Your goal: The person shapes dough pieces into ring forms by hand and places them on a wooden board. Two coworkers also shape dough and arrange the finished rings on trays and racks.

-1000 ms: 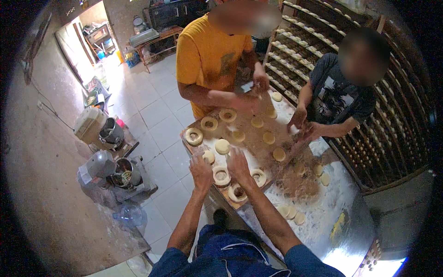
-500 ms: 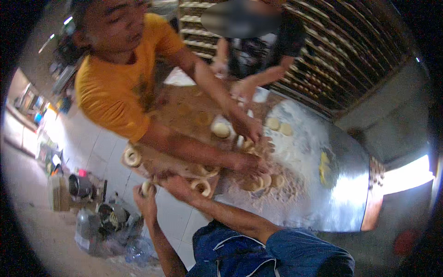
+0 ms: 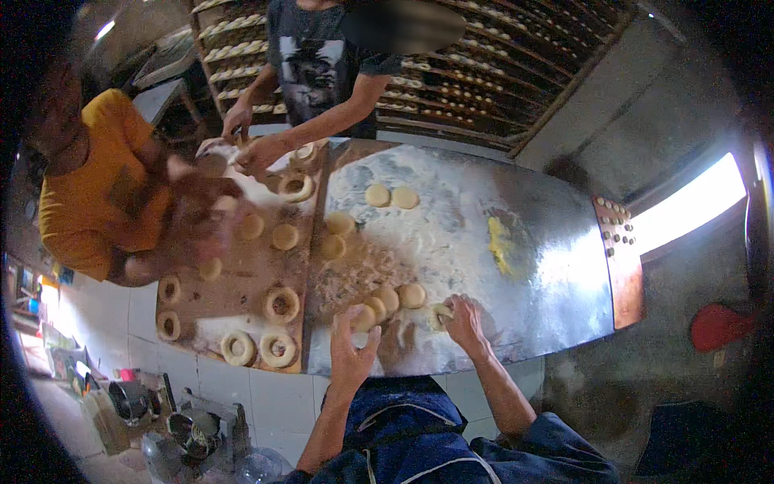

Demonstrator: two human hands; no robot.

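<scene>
A pale ring-shaped piece of dough (image 3: 359, 331) is sitting at the near edge of the flour-dusted metal table (image 3: 548, 266), and the person's left hand (image 3: 352, 348) is gripping it, the fingers (image 3: 345, 321) curling up and around it. Just to its right, a second pale dough piece (image 3: 439, 315) is lying on the table under the right hand (image 3: 465, 320), whose fingers are pressing down on it; whether they are pinching it or only resting on it cannot be told. Between the two hands, three round flat dough discs (image 3: 393, 300) are lying in a short row. To the left, a brown wooden board (image 3: 242, 282) is carrying finished dough rings (image 3: 281, 305) and more discs. Across the table, a person in a yellow shirt (image 3: 89, 202) and a person in a dark printed shirt (image 3: 314, 64) are handling dough at the board's far end. Behind them, wooden racks (image 3: 500, 73) are holding rows of dough.
</scene>
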